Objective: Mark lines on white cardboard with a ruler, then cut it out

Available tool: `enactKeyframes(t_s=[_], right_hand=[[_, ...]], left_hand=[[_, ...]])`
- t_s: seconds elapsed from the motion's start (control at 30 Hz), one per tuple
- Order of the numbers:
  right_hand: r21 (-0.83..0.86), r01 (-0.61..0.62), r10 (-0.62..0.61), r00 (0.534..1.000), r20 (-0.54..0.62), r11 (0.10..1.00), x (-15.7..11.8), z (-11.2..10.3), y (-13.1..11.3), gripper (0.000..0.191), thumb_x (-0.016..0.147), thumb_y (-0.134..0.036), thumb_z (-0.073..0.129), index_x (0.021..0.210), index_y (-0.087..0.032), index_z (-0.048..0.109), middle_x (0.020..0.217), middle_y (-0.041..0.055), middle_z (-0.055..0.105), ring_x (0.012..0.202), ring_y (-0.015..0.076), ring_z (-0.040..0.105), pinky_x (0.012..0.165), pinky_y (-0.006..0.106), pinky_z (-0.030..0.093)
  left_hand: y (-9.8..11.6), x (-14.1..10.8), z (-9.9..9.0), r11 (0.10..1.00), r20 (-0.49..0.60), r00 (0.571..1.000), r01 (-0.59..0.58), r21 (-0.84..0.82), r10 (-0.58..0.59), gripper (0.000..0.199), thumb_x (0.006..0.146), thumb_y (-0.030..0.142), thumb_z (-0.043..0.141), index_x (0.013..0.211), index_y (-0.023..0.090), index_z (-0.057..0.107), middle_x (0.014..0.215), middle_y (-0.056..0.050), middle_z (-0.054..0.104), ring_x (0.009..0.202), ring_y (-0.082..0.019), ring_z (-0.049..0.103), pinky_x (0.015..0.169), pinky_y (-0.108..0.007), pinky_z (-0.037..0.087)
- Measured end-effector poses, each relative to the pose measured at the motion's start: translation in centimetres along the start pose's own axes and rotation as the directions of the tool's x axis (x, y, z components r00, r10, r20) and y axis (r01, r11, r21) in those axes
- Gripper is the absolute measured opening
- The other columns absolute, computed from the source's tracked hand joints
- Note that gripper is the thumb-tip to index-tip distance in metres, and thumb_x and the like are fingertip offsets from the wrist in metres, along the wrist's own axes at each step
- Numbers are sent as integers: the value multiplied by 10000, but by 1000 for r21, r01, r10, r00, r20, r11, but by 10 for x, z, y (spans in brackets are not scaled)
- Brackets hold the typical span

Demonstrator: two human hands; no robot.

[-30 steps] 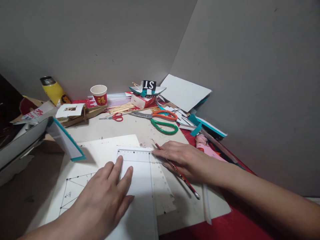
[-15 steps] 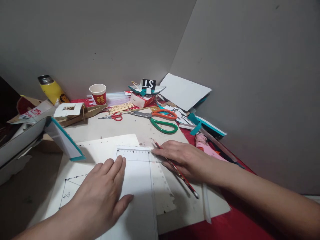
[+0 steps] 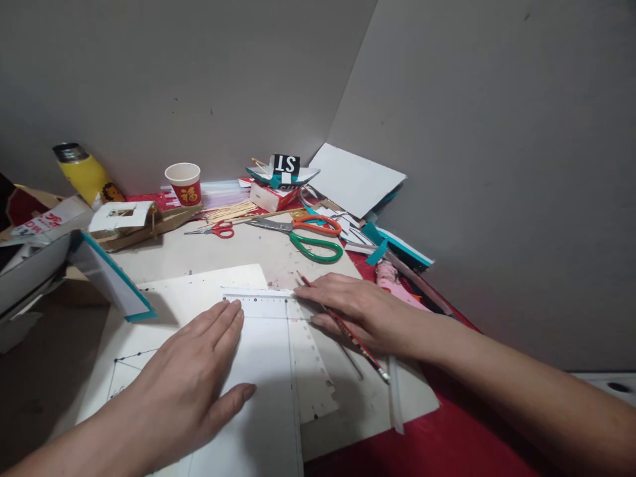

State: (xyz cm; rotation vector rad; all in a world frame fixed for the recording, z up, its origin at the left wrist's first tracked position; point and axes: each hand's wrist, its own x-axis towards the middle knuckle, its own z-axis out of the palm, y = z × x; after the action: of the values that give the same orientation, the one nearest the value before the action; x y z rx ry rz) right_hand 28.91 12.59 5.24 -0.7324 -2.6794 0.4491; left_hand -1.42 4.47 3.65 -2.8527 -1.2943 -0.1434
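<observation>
My left hand (image 3: 199, 371) lies flat on a white sheet (image 3: 263, 384), thumb spread, fingertips at the left end of a clear ruler (image 3: 263, 308). The ruler lies across the top of the sheet, along marked dots. At its right end, my right hand (image 3: 352, 308) touches the ruler with its fingertips. A dark red pencil (image 3: 362, 348) is held between that hand's fingers, its point up and left, its other end toward me. Under the sheet lies a larger paper (image 3: 199, 285) with drawn lines and dots, partly covered by my left hand.
Red scissors (image 3: 222, 229) and large shears (image 3: 318, 248) lie beyond the paper. A paper cup (image 3: 183, 182), yellow bottle (image 3: 87, 175) and small model boat (image 3: 283, 173) stand along the wall. A teal-edged board (image 3: 116, 278) stands at left; scraps (image 3: 355, 232) lie at right.
The whole scene has shifted slightly left in view as the camera turned. Both hands, the ruler and the pencil stay nearly the same relative to the sheet.
</observation>
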Motion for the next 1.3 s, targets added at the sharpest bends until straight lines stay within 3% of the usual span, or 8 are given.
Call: enactKeyframes(t_s=[0.13,0.23,0.37,0.53,1.0,1.3], right_hand=[[145,-35,60,983,-176,989,15,-10,-10,332,1007,-266,446,1267,-159,623,1032,121,720,961,206,660,838,356,533],[355,-123,188,970,-154,927,40,-7,-23,351,1013,-292,398,1136,-148,694,893,87,715,847,181,663,772,321,530],[661,-281,373,928,2,696,77,16,-33,238,934,-271,492,921,-138,689,730,41,678,683,151,644,654,277,530],[813,-342,494,866,77,471,98,43,-27,152,869,-225,506,822,-150,629,683,17,636,574,123,595,489,222,491],[761,-397,486,865,123,513,102,47,-26,179,903,-239,489,853,-148,635,765,45,666,597,112,588,431,168,439],[752,-405,483,866,132,521,105,46,-26,155,888,-211,503,822,-153,629,715,31,657,560,108,568,411,167,427]], left_hand=[[-1,1,-3,999,45,999,17,-35,-15,726,912,521,496,1469,65,401,1527,-219,414,1398,-354,406,1063,-503,476],[0,2,-5,998,59,998,24,-51,-20,725,915,511,492,1478,66,386,1539,-218,394,1419,-348,370,1076,-500,465],[0,1,-5,999,71,997,25,-45,-21,726,913,499,496,1470,44,394,1538,-230,386,1423,-348,357,1092,-488,450],[2,0,-2,1000,44,999,22,-16,-22,740,903,499,508,1458,21,404,1520,-248,400,1398,-363,396,1076,-491,468],[1,0,0,1000,-15,1000,9,9,-9,719,899,485,519,1450,41,392,1512,-243,421,1391,-351,414,1060,-480,489],[0,4,-2,999,-6,1000,11,-49,-12,697,871,457,558,1422,51,421,1485,-250,463,1375,-353,443,1056,-489,490]])
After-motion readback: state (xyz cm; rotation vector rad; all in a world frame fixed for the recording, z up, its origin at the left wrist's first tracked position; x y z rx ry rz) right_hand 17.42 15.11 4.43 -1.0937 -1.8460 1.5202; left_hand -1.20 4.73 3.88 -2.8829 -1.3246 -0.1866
